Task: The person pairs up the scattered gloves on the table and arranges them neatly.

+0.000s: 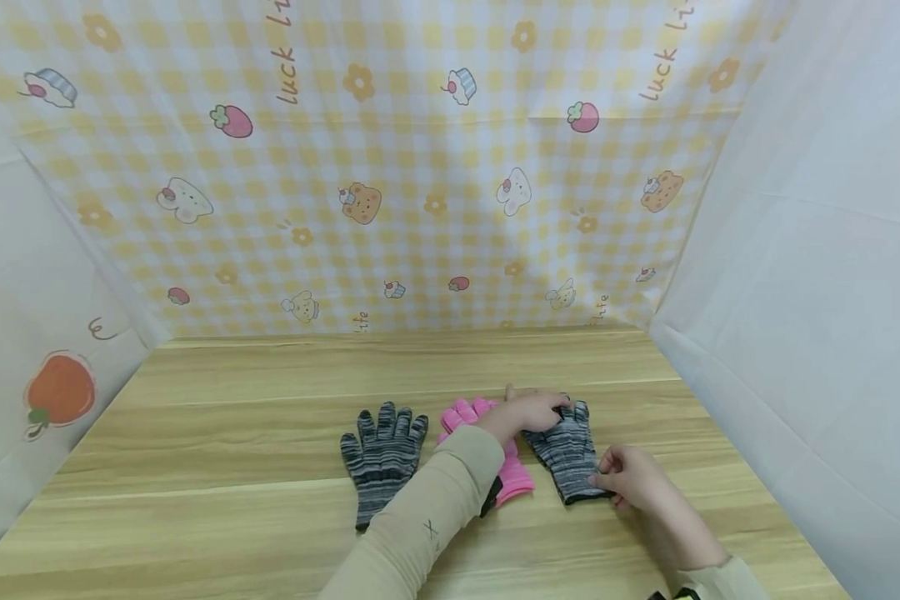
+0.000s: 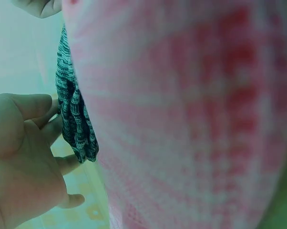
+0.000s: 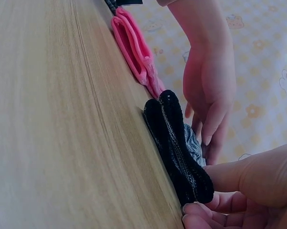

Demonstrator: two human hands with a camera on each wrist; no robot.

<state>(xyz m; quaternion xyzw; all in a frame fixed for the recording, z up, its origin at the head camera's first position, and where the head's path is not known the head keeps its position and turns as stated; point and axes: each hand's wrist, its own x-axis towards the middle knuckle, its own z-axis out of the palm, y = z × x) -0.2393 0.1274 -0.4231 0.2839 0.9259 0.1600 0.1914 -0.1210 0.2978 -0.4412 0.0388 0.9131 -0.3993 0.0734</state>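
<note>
A grey-and-black knitted glove [image 1: 567, 454] lies at the right, fingers pointing to the back. My right hand [image 1: 633, 477] pinches a corner of its black cuff [image 3: 179, 148] between thumb and fingers. Reaching across from the left, my left hand [image 1: 534, 412] touches the finger end of the same glove with loosely extended fingers. Beneath the left forearm lie pink gloves [image 1: 516, 477], partly hidden by the sleeve. Another grey-and-black glove [image 1: 384, 454] rests farther left. Pink material [image 2: 181, 114] blurs most of the left wrist view beside the dark glove [image 2: 72, 90].
The gloves lie on a wood-grain table [image 1: 217, 433]. A yellow checked cloth [image 1: 420, 158] hangs along the back edge, with pale cloths at the left [image 1: 37, 317] and right [image 1: 810, 250]. My left sleeve [image 1: 420, 517] crosses over the middle of the table.
</note>
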